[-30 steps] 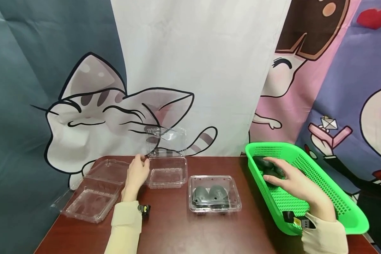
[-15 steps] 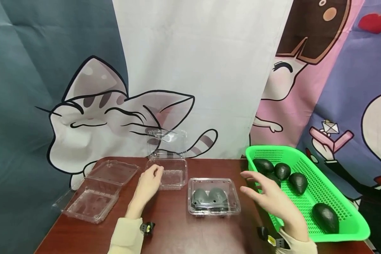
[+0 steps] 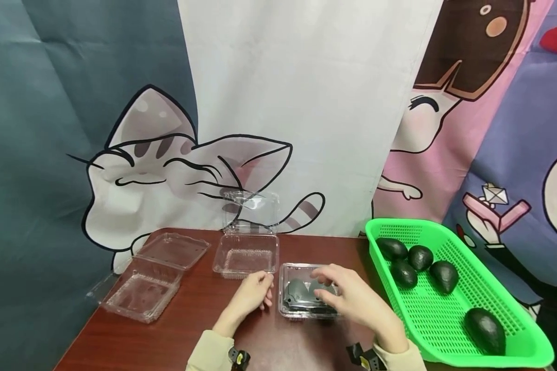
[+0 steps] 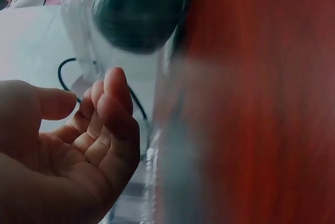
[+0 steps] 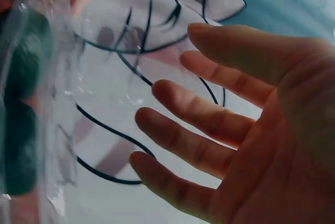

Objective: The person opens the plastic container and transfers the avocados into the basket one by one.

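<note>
Right hand [image 3: 350,296], spread, is moving from basket [image 3: 445,324] to packed box [image 3: 301,313]; left hand [image 3: 252,292], loosely curled, is nearing; two open boxes [image 3: 141,294] [image 3: 246,253] are sitting unfilled toward tabletop's [image 3: 120,348] back-left corner.

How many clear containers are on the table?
3: the left container and the middle container, both open, and the closed container, partly hidden by the right hand in the head view.

Bare tabletop [image 3: 153,344] leaves room in front of the left open clamshell [image 3: 141,296], and a lane runs between it and the middle open clamshell [image 3: 246,257], whose upright lid [image 3: 260,208] bars the rear. Left hand [image 3: 251,293] and right hand [image 3: 353,296] crowd the closed clamshell [image 3: 301,310]; rightward, the green basket's [image 3: 496,294] wall blocks low passage.
</note>
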A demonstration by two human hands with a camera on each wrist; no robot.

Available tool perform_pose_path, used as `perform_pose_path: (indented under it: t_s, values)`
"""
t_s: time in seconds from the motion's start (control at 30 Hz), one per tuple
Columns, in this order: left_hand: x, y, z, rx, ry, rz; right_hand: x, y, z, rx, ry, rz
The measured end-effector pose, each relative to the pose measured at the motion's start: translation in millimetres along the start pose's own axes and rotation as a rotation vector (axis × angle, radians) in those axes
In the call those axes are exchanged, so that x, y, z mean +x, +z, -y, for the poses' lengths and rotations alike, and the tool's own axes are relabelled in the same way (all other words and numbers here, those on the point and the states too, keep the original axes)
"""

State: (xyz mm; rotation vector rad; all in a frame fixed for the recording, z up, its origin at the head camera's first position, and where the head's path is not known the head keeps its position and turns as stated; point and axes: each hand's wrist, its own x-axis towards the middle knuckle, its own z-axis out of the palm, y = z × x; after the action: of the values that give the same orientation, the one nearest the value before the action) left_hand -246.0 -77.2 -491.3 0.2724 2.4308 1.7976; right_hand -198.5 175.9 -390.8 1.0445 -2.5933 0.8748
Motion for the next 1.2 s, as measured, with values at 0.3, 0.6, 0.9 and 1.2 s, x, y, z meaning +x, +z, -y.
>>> perform_pose_path:
  t_s: [0.3,0.6,0.9,1.2]
  values:
    - [-4.2,18.0,4.2,-0.224,-0.059,0.004,15,38.1,6,-0.089,-0.098,0.039]
    - [-4.4,19.0,1.0,-0.253,-0.067,-0.006,22,79.2,13,-0.281,-0.153,-0.023]
    - [-6.6,29.2,1.4,-0.306,-0.099,0.031,18,93.6,9,-0.348,-0.205,-0.083]
    - [-5.1,36.1,8.7,-0.366,-0.127,0.078,17,94.0,9,-0.389,-0.179,-0.010]
